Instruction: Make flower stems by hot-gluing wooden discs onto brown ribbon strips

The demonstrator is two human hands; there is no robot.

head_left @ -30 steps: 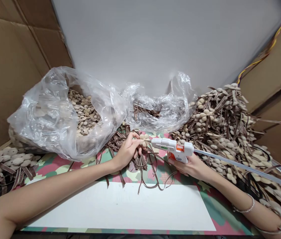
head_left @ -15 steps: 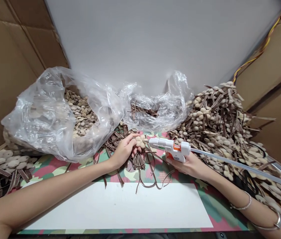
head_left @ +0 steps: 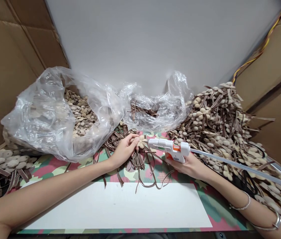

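My left hand (head_left: 125, 149) pinches a small beige padded flower (head_left: 142, 142) between its fingertips, above a pile of brown stitched ribbons (head_left: 138, 161). My right hand (head_left: 188, 166) is wrapped round the handle of a white and orange glue gun (head_left: 169, 147). The gun's nozzle points left, at the flower's middle; whether it touches cannot be told. A long translucent glue stick (head_left: 230, 163) runs out of the back of the gun to the right.
A clear bag (head_left: 45, 132) of beige pads stands at the left, another clear bag (head_left: 172, 116) with ribbons behind the hands. Flowers with ribbons heap up at the right (head_left: 212, 122) and far left. A white sheet (head_left: 120, 207) lies in front on the patterned table cover.
The flower has turned slightly in my left fingertips, and its petals show more openly. The glue gun has shifted very slightly left.
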